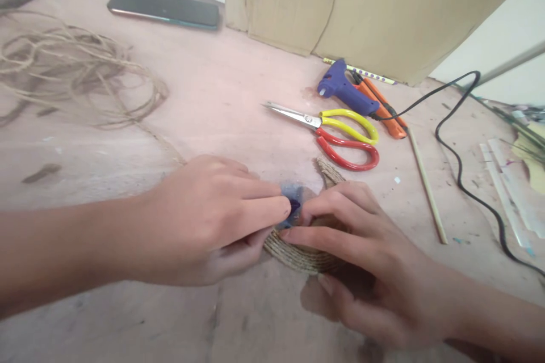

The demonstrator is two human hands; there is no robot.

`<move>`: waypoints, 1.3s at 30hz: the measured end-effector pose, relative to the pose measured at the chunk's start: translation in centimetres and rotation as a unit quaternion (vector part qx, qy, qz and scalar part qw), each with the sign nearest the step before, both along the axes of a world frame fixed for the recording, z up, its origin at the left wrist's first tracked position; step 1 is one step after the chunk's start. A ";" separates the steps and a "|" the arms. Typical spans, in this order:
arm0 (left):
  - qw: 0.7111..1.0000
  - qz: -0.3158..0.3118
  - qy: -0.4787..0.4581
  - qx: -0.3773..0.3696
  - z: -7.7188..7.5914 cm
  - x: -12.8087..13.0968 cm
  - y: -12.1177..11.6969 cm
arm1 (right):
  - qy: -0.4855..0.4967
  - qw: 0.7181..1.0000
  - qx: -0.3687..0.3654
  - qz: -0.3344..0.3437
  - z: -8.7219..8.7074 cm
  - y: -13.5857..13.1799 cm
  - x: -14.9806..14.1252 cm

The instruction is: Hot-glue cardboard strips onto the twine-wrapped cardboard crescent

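A curved piece covered with rows of jute twine [300,258] lies on the table between my hands, its narrow end pointing up and away. My left hand [213,215] is closed, its fingertips pressing a small blue-grey scrap [292,190] with a dark spot against the piece. My right hand [374,255] grips the twine-covered piece, with fingers bent over its top and the thumb at its near edge. A strand of twine [157,139] runs from a loose coil [80,74] toward my left hand. My fingers hide much of the piece.
Scissors [313,119] with yellow and red handles lie beyond my hands. Behind them are a blue glue gun [351,91] with a black cord [457,164], an orange cutter [383,110] and a thin stick [428,187]. A phone [164,8] and cardboard [361,5] are at the back.
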State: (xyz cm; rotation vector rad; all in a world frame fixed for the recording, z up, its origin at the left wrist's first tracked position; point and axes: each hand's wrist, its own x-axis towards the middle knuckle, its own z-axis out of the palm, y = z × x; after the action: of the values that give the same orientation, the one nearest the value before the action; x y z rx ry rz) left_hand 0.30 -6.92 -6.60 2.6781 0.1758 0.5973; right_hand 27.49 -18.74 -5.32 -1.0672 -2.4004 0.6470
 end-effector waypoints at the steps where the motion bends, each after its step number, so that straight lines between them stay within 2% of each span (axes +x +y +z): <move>1: 1.000 0.000 -0.002 0.002 -0.1 0.0 0.0 | -0.004 1.000 0.002 0.003 0.0 0.0 -0.1; 6: 1.000 -0.004 -0.010 0.019 -0.5 0.0 0.1 | -0.030 0.999 0.039 0.011 -0.2 0.1 -0.1; 9: 0.999 0.001 -0.009 0.031 -0.4 0.0 0.1 | -0.011 0.998 0.061 0.015 -0.5 0.0 -0.1; 12: 0.997 0.009 -0.021 0.072 -0.2 0.1 -0.1 | -0.005 0.997 0.070 0.012 -0.6 -0.1 0.0; 16: 0.992 -0.027 -0.032 0.121 0.0 0.2 -0.6 | -0.005 0.997 0.072 0.000 -0.7 -0.2 0.2; 21: 0.994 -0.040 -0.012 0.097 -0.1 0.3 -0.9 | 0.014 0.993 0.116 -0.016 -1.1 -0.4 0.1; 25: 0.995 -0.045 -0.016 0.084 -0.1 0.2 -1.2 | 0.017 0.989 0.149 -0.002 -1.4 -0.5 -0.1; 34: 0.997 -0.029 -0.006 0.075 -0.2 0.1 -2.0 | 0.034 0.989 0.142 -0.004 -1.6 -1.1 0.0; 39: 0.996 -0.038 -0.002 0.082 0.0 0.1 -1.6 | -0.001 0.984 0.173 -0.044 -1.3 -1.0 -0.2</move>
State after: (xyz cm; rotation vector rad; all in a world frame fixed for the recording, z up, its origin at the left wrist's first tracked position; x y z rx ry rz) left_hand 0.36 -8.49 -6.59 2.8259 0.0249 0.6181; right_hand 27.32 -19.75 -6.58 -1.0150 -2.3382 0.1862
